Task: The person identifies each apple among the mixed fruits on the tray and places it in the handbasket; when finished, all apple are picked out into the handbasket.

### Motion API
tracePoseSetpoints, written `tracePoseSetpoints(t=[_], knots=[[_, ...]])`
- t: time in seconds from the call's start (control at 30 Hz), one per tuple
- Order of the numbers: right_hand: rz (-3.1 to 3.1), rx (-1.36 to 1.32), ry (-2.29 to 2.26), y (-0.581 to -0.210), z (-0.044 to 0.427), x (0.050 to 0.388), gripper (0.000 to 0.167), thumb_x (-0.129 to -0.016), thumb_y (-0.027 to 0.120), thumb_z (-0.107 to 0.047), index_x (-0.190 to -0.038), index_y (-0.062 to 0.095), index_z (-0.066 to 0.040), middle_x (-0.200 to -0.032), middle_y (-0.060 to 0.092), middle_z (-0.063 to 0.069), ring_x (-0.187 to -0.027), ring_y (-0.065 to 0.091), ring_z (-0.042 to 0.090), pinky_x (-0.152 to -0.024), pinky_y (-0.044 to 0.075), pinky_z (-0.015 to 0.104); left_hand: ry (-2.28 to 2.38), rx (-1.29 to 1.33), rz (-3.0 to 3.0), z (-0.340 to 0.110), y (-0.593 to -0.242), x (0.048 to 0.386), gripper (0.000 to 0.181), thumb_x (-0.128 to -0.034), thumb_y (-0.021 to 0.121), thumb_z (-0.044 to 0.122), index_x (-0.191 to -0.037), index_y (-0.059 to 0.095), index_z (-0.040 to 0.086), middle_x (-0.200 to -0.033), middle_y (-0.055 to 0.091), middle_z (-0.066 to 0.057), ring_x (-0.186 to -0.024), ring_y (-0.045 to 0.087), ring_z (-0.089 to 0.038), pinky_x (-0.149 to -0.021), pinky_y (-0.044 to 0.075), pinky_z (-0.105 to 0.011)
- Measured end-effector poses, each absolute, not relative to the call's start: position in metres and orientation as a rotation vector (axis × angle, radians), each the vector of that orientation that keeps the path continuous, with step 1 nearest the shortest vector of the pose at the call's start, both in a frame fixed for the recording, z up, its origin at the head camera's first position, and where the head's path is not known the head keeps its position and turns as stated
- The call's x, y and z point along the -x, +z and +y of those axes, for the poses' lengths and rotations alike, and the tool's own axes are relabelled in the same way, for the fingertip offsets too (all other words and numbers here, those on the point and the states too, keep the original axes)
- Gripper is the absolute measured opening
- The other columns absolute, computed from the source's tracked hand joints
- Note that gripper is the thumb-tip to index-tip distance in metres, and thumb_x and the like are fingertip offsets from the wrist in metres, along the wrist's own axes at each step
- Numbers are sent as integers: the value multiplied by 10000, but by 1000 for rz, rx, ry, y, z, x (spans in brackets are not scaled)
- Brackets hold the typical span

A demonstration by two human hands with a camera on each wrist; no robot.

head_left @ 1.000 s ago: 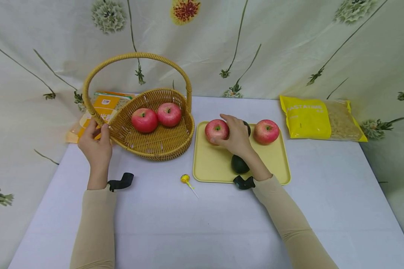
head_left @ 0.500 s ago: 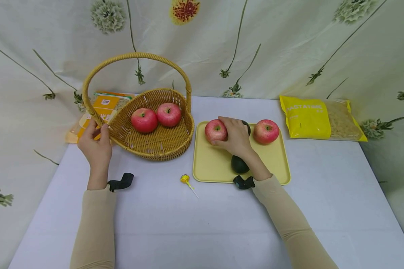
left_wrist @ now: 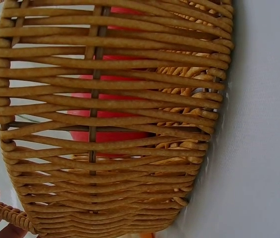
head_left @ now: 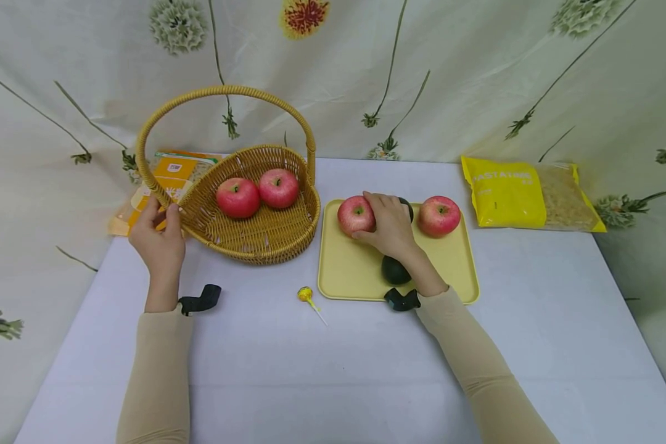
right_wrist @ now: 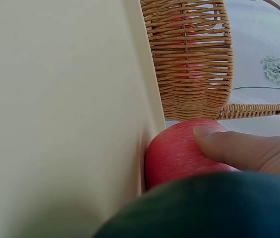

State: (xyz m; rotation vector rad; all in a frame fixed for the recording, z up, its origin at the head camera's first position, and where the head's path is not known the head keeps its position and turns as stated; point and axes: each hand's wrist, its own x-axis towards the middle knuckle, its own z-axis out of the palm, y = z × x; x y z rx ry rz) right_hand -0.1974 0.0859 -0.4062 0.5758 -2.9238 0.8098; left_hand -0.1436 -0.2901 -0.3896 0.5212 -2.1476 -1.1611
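The left hand pinches the base of the handle of a wicker basket; in the left wrist view its fingertips touch the handle beside the basket wall. Two red apples lie in the basket. On the yellow tray, the right hand grips the leftmost apple, its thumb on the red skin in the right wrist view. Two dark green fruits, the farther mostly hidden by the hand, and another apple share the tray.
A wrapped lollipop lies in front of the tray, toward the left. A yellow pasta bag is at the back right. Behind the basket's left side lies an orange package. A patterned cloth hangs behind the table.
The right hand's fingers have closed in on the leftmost tray apple and now touch it. The left hand and the basket have stayed in place.
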Motion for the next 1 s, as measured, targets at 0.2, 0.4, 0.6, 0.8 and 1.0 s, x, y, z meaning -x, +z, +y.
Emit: tracePoseSetpoints(t=[0.2,0.4,0.6,0.8,1.0], knots=[[-2932,-549,779,-407,86,199,863,-756,829,-389,-1444,447,-36,-1383,538,168,-1264,436,350,-1019,331,511,-1165,-532,-2146,-290,-390,145,343,-987,554,279,-1323,622,263,-1278,655,-31,-1046,640,-132,-798,526,-105],[-2926,-525,759,-407,87,199,864,-734,834,-418,-1420,479,-30,-1342,555,168,-1244,452,345,-1019,343,507,-1160,-554,-2160,-290,-389,145,345,-991,548,303,-1330,613,285,-1287,653,-6,-1082,644,-155,-852,540,-155],[-2902,-526,765,-407,87,198,824,-715,842,-415,-1372,527,-30,-1287,568,161,-1210,475,339,-1002,359,504,-1172,-551,-2154,-291,-389,145,344,-990,552,291,-1329,612,293,-1287,653,-4,-1075,640,-142,-842,536,-142],[-2880,-541,784,-407,87,198,787,-696,849,-402,-1327,558,-33,-1249,576,156,-1181,496,331,-993,371,504,-1157,-537,-2152,-291,-389,145,340,-990,549,283,-1322,620,285,-1279,660,-15,-1057,648,-142,-826,535,-130],[-2860,-533,864,-407,88,198,809,-676,857,-389,-1331,548,-28,-1257,554,161,-1193,494,319,-1041,356,517,-1154,-541,-2159,-290,-389,145,338,-990,549,298,-1318,628,270,-1279,660,-9,-1066,650,-154,-839,541,-147]])
